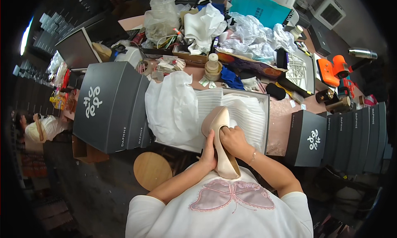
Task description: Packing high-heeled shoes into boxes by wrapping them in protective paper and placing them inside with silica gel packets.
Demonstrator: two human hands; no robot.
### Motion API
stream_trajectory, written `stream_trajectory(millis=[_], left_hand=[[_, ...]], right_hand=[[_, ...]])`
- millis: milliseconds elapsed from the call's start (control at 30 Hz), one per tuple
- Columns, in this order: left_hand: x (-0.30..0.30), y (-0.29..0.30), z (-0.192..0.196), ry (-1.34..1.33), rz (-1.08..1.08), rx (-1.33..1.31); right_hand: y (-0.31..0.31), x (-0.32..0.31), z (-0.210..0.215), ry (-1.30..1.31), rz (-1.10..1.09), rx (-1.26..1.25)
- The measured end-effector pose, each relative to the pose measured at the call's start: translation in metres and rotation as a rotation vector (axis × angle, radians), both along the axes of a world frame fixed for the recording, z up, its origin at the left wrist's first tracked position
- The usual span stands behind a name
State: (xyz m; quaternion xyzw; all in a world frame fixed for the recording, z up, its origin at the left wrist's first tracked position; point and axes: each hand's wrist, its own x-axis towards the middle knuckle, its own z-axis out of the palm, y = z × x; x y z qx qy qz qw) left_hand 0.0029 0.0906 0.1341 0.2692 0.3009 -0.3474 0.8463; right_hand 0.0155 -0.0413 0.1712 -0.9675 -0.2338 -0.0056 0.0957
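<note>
A beige pump shoe (218,117) is held up in front of my chest, toe pointing away and heel end near my shirt. My left hand (210,150) is closed along the shoe's left side. My right hand (233,140) is curled at the shoe's opening, with its fingertips inside and hidden; whether they grip anything cannot be seen. Beyond the hands lies an open shoebox (266,114) lined with ribbed white padding (244,110). White tissue paper (171,107) spreads over the box's left part.
Dark grey shoeboxes (108,107) stand at the left, and more (307,138) line the right. A white-capped bottle (213,64), a blue cloth (231,77) and a tray of white sticks (297,72) lie behind. An orange tool (331,67) is far right. A round stool (152,170) stands below.
</note>
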Motion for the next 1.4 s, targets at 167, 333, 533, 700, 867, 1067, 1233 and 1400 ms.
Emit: stream_trajectory(millis=[167, 333, 533, 700, 867, 1067, 1233, 1400], left_hand=[[-0.004, 0.004, -0.006, 0.041, 0.008, -0.028], [0.002, 0.011, -0.001, -0.004, 0.001, 0.044], [0.007, 0.016, -0.009, -0.114, 0.105, 0.127], [0.020, -0.006, 0.012, -1.000, 0.133, 0.573], [0.039, -0.004, 0.016, -1.190, 0.043, 0.563], [0.073, 0.043, 0.125, -1.817, -0.361, 0.464], [0.040, 0.025, 0.109, -1.796, -0.044, 0.255], [0.037, 0.018, 0.111, -1.822, -0.082, 0.260]], right_hand=[[0.003, 0.013, -0.023, -0.018, 0.085, -0.056], [-0.022, -0.029, 0.024, -0.055, -0.090, 0.126], [-0.072, -0.021, 0.015, 0.148, -0.491, 0.407], [-0.005, 0.005, 0.043, 0.974, -0.459, 2.421], [0.005, 0.012, 0.056, 0.766, -0.591, 2.719], [-0.005, -0.039, 0.098, 0.939, -0.220, 2.169], [-0.011, -0.071, 0.113, 0.944, -0.053, 2.197], [-0.026, -0.081, 0.071, 0.994, 0.089, 2.005]])
